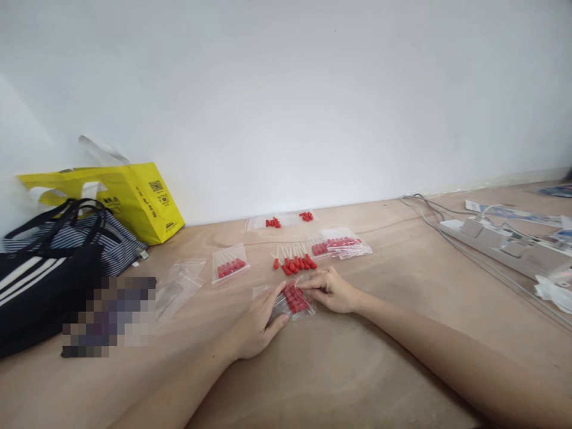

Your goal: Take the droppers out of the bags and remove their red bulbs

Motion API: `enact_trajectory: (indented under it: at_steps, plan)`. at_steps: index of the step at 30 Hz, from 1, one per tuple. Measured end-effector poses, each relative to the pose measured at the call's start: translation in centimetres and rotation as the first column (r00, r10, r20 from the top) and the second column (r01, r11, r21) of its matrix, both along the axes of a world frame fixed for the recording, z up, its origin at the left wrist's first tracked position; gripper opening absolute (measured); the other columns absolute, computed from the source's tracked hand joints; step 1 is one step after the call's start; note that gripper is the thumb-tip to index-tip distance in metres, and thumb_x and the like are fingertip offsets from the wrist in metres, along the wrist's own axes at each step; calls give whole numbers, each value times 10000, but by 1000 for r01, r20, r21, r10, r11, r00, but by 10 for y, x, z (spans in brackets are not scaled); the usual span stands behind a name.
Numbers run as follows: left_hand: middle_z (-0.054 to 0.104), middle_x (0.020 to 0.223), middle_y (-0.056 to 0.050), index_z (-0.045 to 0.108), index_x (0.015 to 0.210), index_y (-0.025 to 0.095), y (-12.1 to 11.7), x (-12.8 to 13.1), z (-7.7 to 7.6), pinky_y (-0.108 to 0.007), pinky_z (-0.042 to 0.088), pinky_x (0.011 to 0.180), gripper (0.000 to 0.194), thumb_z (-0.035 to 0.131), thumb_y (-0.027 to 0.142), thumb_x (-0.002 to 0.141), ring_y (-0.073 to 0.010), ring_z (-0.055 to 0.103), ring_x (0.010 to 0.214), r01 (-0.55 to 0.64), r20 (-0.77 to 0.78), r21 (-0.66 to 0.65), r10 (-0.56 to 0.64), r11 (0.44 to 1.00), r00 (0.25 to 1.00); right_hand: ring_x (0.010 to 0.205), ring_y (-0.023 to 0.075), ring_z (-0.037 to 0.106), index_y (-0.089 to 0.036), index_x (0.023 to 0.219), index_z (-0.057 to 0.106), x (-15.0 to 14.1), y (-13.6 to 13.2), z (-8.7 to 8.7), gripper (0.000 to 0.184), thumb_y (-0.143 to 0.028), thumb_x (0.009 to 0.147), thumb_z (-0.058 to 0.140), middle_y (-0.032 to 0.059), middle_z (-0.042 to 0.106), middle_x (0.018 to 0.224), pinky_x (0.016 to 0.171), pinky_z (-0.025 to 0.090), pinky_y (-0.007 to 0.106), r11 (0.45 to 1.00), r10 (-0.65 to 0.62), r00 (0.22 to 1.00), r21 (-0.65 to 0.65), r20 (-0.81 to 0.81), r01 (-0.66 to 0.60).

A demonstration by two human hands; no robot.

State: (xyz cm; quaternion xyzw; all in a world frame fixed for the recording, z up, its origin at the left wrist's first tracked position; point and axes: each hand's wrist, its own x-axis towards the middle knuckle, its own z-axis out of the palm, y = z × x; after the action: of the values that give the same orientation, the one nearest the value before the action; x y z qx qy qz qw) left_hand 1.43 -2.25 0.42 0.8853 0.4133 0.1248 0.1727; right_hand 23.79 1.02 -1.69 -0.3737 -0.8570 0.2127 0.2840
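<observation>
A small clear zip bag (295, 300) with several red-headed sticks inside lies on the table between my hands. My left hand (259, 323) rests over the bag's left side, open, its thumb and forefinger stretched apart along the plastic. At the bag's upper right, my right hand (333, 292) is closed on the edge, forefinger reaching over the red heads and the other fingers curled. Just beyond, loose red-headed sticks (295, 263) lie in a fan with pale thin shafts. Filled bags lie to the left (230, 263) and right (342, 243) of this fan.
More red-headed pieces (273, 223) lie on plastic near the wall. Flat clear bags (181, 286) are at left, beside a blurred-out dark object (109, 316), a black bag (40, 292) and a yellow bag (147, 202). A white power strip (504, 247) with cables stands at right.
</observation>
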Motion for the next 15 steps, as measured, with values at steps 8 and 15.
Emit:
enact_trajectory:
  at_steps: [8,15]
  plan:
    - [346,1346,-117,190,1328,182,1,-2,-2,-431,329,978,534,373,345,854,-231,334,1221,13,21,15,-13,1000,1000,610,104,536,-228,1055,603,1,2,1,287,-313,795,517,-23,627,686,677,395,246,990,105,992,-90,-67,-111]
    - [335,1351,-122,203,1317,164,2,-2,-1,-427,323,983,534,375,346,845,-231,328,1225,-4,22,-10,5,1000,1000,523,80,451,-210,1113,554,-2,2,8,504,-417,665,657,-51,543,580,543,357,203,946,176,982,-263,-69,-188]
